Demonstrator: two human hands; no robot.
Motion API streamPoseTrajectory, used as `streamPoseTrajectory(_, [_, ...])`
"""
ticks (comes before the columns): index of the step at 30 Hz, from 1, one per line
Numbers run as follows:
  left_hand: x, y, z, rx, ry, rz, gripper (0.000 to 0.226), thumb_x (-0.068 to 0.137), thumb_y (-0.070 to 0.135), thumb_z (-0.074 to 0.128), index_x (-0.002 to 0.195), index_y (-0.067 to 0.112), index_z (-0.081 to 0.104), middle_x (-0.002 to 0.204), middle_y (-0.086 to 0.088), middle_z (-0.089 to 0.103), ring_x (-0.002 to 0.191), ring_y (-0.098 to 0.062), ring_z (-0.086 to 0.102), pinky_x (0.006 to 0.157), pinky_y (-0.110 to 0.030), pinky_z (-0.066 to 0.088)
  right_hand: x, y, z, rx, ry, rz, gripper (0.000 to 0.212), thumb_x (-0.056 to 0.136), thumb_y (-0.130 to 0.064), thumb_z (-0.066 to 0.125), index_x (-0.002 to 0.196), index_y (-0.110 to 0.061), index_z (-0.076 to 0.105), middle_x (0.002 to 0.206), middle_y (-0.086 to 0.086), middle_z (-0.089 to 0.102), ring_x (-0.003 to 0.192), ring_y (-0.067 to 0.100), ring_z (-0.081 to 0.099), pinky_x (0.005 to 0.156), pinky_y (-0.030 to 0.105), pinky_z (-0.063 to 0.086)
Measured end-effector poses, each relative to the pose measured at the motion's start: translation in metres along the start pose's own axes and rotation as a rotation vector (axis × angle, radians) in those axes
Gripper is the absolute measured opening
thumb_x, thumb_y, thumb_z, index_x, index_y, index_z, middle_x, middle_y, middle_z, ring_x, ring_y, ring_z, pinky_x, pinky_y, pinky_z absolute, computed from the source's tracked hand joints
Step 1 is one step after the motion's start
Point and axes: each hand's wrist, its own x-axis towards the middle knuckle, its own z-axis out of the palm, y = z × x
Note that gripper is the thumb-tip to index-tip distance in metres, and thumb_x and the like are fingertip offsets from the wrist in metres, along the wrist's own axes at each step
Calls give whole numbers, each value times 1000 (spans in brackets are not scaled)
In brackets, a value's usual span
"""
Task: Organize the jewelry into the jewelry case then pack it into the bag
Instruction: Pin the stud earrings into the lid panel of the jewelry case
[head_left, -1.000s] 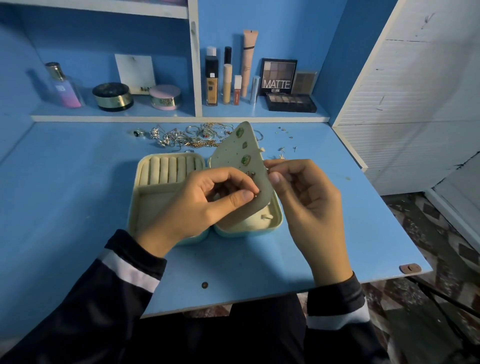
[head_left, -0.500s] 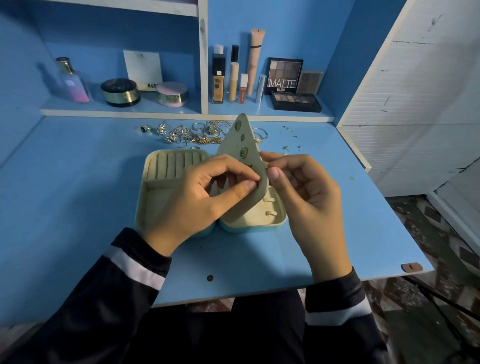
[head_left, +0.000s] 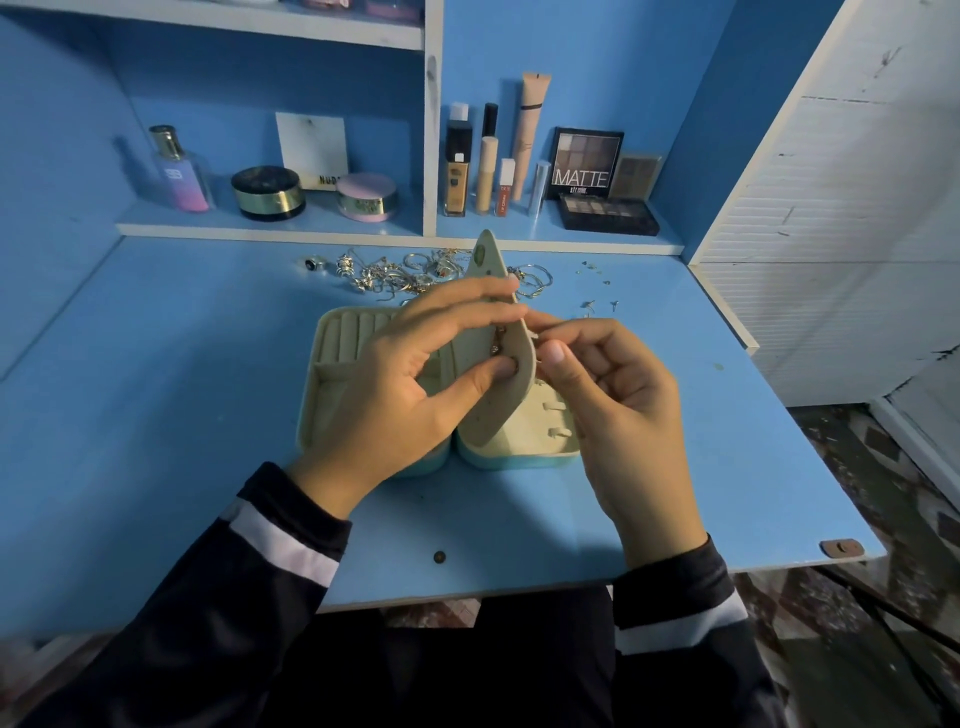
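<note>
An open cream jewelry case (head_left: 519, 452) with a teal outside lies on the blue desk (head_left: 156, 415). Its perforated earring flap (head_left: 491, 260) stands nearly upright between the two halves, with a few earrings pinned to it. My left hand (head_left: 395, 395) pinches the flap from the left, thumb pressed near an earring. My right hand (head_left: 613, 405) is at the flap's back side, fingertips closed on something small there. A heap of loose silver rings, chains and earrings (head_left: 415, 273) lies behind the case. No bag is in view.
Tiny earring studs (head_left: 597, 291) are scattered at the back right of the desk. The shelf behind holds a perfume bottle (head_left: 179, 169), two round jars, foundation tubes (head_left: 485, 156) and eyeshadow palettes (head_left: 587, 163). A white panel (head_left: 841, 234) borders the desk's right side.
The flap has been tilted up to nearly vertical. My left fingers have spread over its left face, and my right fingertips have moved in behind it.
</note>
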Motion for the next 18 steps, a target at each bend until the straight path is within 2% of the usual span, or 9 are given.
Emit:
streamPoseTrajectory(3, [1, -4, -5, 74, -30, 64, 34, 86, 0, 72, 119, 6, 66, 133, -6, 60, 125, -15, 57, 107, -35, 45, 0, 3, 3, 42, -10, 16, 5, 90, -9, 61, 91, -5, 65, 105, 16, 71, 97, 28, 65, 86, 34, 51])
streamPoseTrajectory(7, [1, -11, -12, 37, -57, 72, 28, 87, 3, 72, 114, 7, 67, 124, -8, 63, 120, -20, 59, 103, -40, 47, 1, 4, 5, 12, -46, 3, 6, 91, -8, 61, 91, -3, 64, 96, 15, 70, 91, 25, 65, 84, 34, 51])
streamPoseTrajectory(12, [-2, -15, -18, 29, -28, 67, 24, 87, 9, 71, 111, 6, 67, 121, -7, 63, 119, -19, 59, 103, -36, 46, -1, 6, 9, -46, -33, -12, 3, 89, -8, 61, 89, -5, 63, 82, 6, 67, 75, 14, 60, 71, 22, 48])
streamPoseTrajectory(18, [-7, -16, -22, -19, 21, 46, 23, 87, 13, 71, 109, 9, 66, 120, -1, 63, 117, -17, 61, 100, -36, 48, -1, 12, 16, 91, -64, 80, 6, 82, -7, 69, 86, -7, 64, 81, 8, 64, 73, 15, 56, 70, 24, 48])
